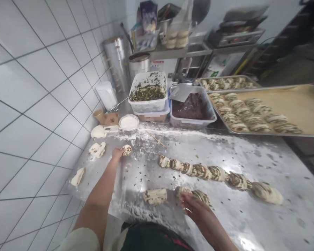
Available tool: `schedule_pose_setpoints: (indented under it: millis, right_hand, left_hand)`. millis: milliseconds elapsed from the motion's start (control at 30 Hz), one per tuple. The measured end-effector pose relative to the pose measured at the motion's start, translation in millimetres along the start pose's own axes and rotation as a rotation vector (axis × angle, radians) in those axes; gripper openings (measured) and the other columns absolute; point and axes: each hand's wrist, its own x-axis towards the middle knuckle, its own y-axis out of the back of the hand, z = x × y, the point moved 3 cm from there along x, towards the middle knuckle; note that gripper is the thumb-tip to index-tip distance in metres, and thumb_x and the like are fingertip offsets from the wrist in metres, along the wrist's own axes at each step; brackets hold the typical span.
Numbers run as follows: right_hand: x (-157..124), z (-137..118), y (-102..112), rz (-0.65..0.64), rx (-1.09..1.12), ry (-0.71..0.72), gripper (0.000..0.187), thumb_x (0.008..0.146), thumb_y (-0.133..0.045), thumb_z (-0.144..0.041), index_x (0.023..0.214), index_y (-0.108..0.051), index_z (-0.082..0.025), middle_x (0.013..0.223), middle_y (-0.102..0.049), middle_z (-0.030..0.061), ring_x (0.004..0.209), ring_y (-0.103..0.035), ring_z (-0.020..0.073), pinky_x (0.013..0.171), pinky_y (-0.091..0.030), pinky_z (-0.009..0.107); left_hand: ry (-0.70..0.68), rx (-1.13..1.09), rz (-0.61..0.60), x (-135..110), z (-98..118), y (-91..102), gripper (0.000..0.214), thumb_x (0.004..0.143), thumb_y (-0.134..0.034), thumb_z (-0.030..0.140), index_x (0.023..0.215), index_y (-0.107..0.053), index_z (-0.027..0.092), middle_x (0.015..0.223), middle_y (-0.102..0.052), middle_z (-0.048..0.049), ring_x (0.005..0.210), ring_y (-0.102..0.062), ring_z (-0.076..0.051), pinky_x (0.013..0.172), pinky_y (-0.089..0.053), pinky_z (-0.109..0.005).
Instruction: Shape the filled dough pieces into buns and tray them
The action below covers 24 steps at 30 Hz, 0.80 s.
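Left hand [117, 153], half-closed, touches a small swirled dough coil [126, 150]; my right hand [195, 207], curled, rests on a speckled dough log [201, 197]; the rectangular steel tray of shaped rolls [251, 134] is half-filled.

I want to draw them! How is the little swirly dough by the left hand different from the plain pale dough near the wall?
The swirly dough has dark streaks; the pale dough has none. The left hand touches the swirly dough, not the pale dough. The swirly dough is curled; the pale dough lies flatter. Both sit on the floury steel table.
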Motion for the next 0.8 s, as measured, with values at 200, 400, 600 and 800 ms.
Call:
schedule_pose_setpoints:
  millis: [200,400,600,800]
  right_hand:
    - [28.6,-6.4,-50.5,-0.152,-0.103,0.147,0.031,0.067,-0.069,-0.041,0.085,-0.063,-0.017,0.077,-0.064,0.0040,0.065,-0.059,0.0147,0.057,-0.047,0.026]
    - [44.0,-31.9,-69.0,-0.211,-0.163,0.353,0.056,0.067,-0.070,-0.038,0.117,-0.051,-0.022,0.110,-0.059,0.0078,0.077,-0.062,0.0151,0.066,-0.051,0.031]
    - [15.1,-62.0,-59.1,-0.458,-0.210,0.584,0.039,0.067,-0.072,-0.032,0.101,-0.059,-0.020,0.108,-0.059,0.0060,0.081,-0.060,0.0134,0.071,-0.051,0.029]
    - [-13.2,-75.5,-36.3,-0.485,-0.391,0.671,0.022,0.069,-0.070,-0.033,0.079,-0.061,-0.016,0.098,-0.060,0.0058,0.078,-0.060,0.0138,0.069,-0.051,0.028]
  left_hand:
    - [-0.087,-0.072,-0.057,-24.7,0.4,-22.3,0.054,0.058,-0.072,0.018,0.108,-0.053,0.013,0.086,-0.063,-0.0050,0.081,-0.059,-0.018,0.077,-0.043,-0.029]
    - [-0.132,-0.561,-0.592,-122.4,46.0,-30.8,0.055,0.058,-0.076,0.028,0.109,-0.058,0.017,0.105,-0.063,-0.0082,0.092,-0.059,-0.018,0.081,-0.045,-0.026]
    - [0.075,-0.608,-0.954,-211.1,75.3,-12.7,0.055,0.068,-0.071,0.039,0.117,-0.055,0.020,0.111,-0.061,-0.0088,0.085,-0.061,-0.018,0.066,-0.050,-0.025]
    - [0.159,-0.471,-1.149,-235.7,72.1,-7.7,0.047,0.072,-0.067,0.040,0.112,-0.060,0.016,0.107,-0.064,-0.0104,0.091,-0.061,-0.020,0.072,-0.053,-0.029]
